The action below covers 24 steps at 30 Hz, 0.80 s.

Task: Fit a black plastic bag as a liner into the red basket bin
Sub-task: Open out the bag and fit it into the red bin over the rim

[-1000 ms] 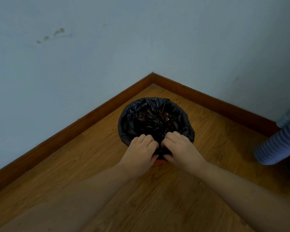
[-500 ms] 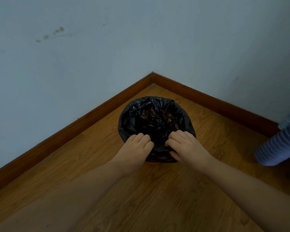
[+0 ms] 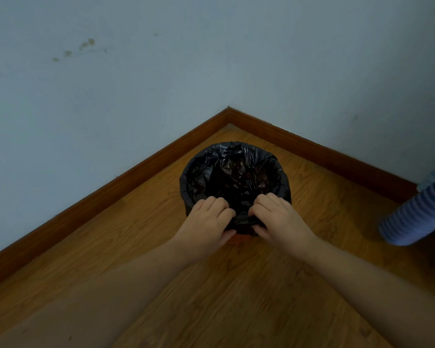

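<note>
Set in the corner of the wooden floor (image 3: 236, 297): red basket bin (image 3: 239, 238), almost wholly covered by the black plastic bag (image 3: 234, 172) turned over its rim. Pinched at the near rim by left hand (image 3: 206, 222) and right hand (image 3: 279, 219), fingers curled round the folded film, close together but apart. Judged thin, limp, light, slippery and easily torn. Take hold at the folded hem, never the loose middle; draw down evenly.

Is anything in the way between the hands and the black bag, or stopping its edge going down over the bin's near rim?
Nothing visible. The left hand and right hand grip the black bag at the near rim, over the red bin. The striped fabric lies off to the right, apart.
</note>
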Available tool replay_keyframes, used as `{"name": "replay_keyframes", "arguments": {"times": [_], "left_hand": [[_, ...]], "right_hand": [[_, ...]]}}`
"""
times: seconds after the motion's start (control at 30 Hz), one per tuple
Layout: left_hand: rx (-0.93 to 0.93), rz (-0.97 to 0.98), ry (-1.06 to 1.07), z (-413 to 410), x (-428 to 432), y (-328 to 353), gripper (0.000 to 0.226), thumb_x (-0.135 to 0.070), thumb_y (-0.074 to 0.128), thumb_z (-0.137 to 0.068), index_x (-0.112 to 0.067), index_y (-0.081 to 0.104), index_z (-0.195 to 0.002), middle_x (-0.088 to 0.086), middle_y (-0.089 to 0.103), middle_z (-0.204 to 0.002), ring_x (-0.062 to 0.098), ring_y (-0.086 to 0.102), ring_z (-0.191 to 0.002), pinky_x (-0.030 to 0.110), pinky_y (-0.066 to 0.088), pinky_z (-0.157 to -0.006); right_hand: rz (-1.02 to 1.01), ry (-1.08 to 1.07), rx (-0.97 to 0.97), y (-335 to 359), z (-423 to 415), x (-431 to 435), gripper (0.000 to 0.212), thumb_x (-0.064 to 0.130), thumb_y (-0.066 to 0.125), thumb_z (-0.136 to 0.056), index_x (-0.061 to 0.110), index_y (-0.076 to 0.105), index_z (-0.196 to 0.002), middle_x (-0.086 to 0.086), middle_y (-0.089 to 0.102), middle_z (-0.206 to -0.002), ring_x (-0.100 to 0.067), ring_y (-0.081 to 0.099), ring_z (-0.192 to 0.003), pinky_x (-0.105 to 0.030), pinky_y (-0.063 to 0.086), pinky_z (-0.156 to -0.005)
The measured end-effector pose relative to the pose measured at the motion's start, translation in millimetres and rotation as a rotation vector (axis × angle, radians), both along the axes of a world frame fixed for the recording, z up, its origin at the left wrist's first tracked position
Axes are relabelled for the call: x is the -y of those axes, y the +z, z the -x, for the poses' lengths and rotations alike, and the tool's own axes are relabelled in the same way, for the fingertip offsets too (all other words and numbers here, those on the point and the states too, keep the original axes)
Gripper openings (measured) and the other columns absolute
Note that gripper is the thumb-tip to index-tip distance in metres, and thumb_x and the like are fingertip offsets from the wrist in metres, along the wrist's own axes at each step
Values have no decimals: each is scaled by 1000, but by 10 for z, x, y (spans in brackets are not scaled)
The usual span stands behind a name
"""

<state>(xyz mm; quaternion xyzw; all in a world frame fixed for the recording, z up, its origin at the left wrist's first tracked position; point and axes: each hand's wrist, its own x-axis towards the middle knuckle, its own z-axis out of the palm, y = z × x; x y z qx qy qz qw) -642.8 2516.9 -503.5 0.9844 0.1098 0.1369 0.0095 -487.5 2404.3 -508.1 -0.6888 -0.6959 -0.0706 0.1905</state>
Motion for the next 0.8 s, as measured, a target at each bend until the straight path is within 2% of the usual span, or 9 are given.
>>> {"name": "replay_keyframes", "arguments": {"times": [0.13, 0.27, 0.47, 0.67, 0.8], "left_hand": [[6, 8, -30, -69, 38, 0, 27, -11, 79, -62, -9, 64, -85, 8, 64, -82, 25, 62, -72, 31, 54, -62], [-9, 37, -14, -17, -22, -48, 27, -6, 78, -62, -10, 63, -83, 7, 63, -80, 24, 61, -71, 30, 52, -62], [-18, 100, 38, 71, -126, -111, 19, -15, 68, -73, -13, 60, -91, 5, 60, -89, 24, 57, -83, 31, 42, -73], [-35, 237, 49, 0, -75, -141, 53, -46, 58, -81, -18, 48, -125, 0, 53, -119, 16, 43, -113, 25, 27, -95], [-29, 320, 67, -53, -51, -125, 40, -40, 53, -87, -20, 51, -123, -2, 53, -116, 14, 43, -108, 22, 25, -91]], "right_hand": [[35, 56, -47, 5, 63, 9, 22, 17, 72, -71, 7, 61, -87, -9, 60, -83, -24, 58, -75, -33, 49, -63], [49, 50, -34, 59, 8, 40, 31, 34, 62, -77, 11, 63, -97, -4, 63, -91, -20, 60, -85, -32, 47, -76], [191, 63, -65, 15, -72, 45, 25, 26, 62, -84, 12, 64, -104, -4, 65, -97, -21, 59, -94, -35, 42, -86], [178, 58, -165, -90, 68, -32, 24, 20, 54, -87, 14, 59, -110, -2, 63, -103, -18, 54, -99, -27, 36, -89], [191, 39, -280, -98, 98, -31, 28, 23, 56, -86, 19, 54, -113, 0, 64, -106, -17, 55, -101, -30, 40, -93]]}}
